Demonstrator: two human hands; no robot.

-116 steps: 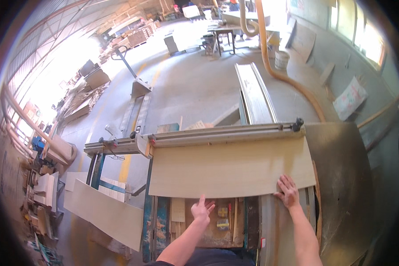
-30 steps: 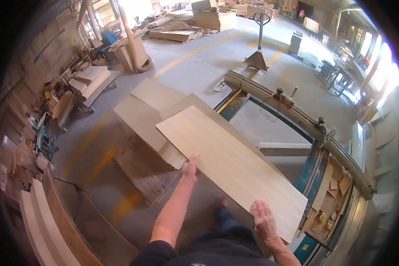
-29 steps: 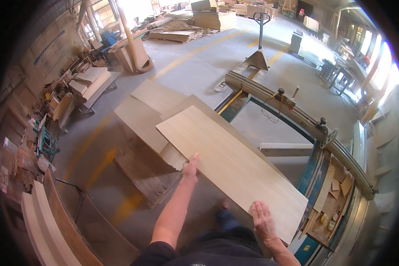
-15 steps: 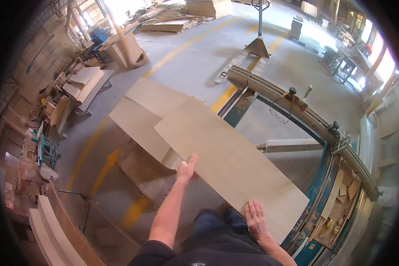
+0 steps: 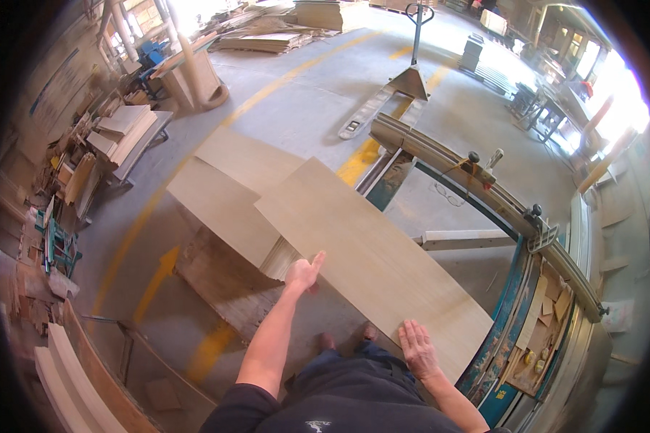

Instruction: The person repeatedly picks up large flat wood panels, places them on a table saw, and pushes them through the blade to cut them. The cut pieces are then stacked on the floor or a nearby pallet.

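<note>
A long, pale wooden panel (image 5: 372,245) stretches diagonally in front of me, its far left end over a stack of similar panels (image 5: 224,209). My left hand (image 5: 305,274) is closed on its near long edge, thumb upward along the edge, just beside the stack's corner; its other fingers are partly hidden. Farther right, my right hand (image 5: 417,350) lies on the panel's upper face close to that edge, fingers straight and together. The panel's right end reaches the blue-green frame of a machine (image 5: 509,289).
Under the stack is a brown board (image 5: 220,278). A metal beam with clamp knobs (image 5: 455,155) crosses the machine's far side, with eyeglasses (image 5: 448,193) hanging near it. Offcuts fill a tray (image 5: 516,379) at right. Beyond stands a pallet jack (image 5: 410,83). Pale boards (image 5: 76,382) stand at lower left.
The surroundings have shifted slightly left in view. The panel appears a little farther right over the stack. Both hands keep their places on it.
</note>
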